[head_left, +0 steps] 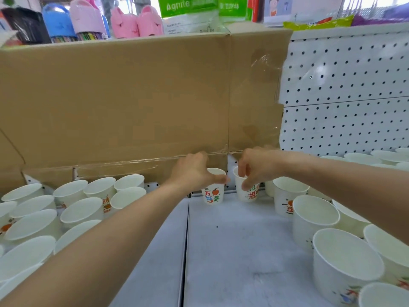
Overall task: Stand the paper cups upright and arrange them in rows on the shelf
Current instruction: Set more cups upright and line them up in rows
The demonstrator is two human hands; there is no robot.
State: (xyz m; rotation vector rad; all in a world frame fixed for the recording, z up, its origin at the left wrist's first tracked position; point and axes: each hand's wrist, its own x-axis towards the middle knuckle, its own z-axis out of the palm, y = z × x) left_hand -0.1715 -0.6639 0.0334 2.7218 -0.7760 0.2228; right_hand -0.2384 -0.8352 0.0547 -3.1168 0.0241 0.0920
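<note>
Two white paper cups with red and green print stand at the back of the grey shelf [239, 244]. My left hand [194, 171] grips the rim of the left cup [212, 194], which stands upright. My right hand [256, 166] pinches the rim of the right cup [247, 191], which leans slightly to the left. Several upright cups [81, 212] fill the shelf's left side in rows. More upright cups [316, 220] stand along the right side.
A large brown cardboard sheet [137, 100] stands behind the cups as a back wall. White pegboard [345, 89] backs the right part. Slippers [137, 21] and packets [190, 14] sit on the level above. A seam [186, 251] divides the shelf boards.
</note>
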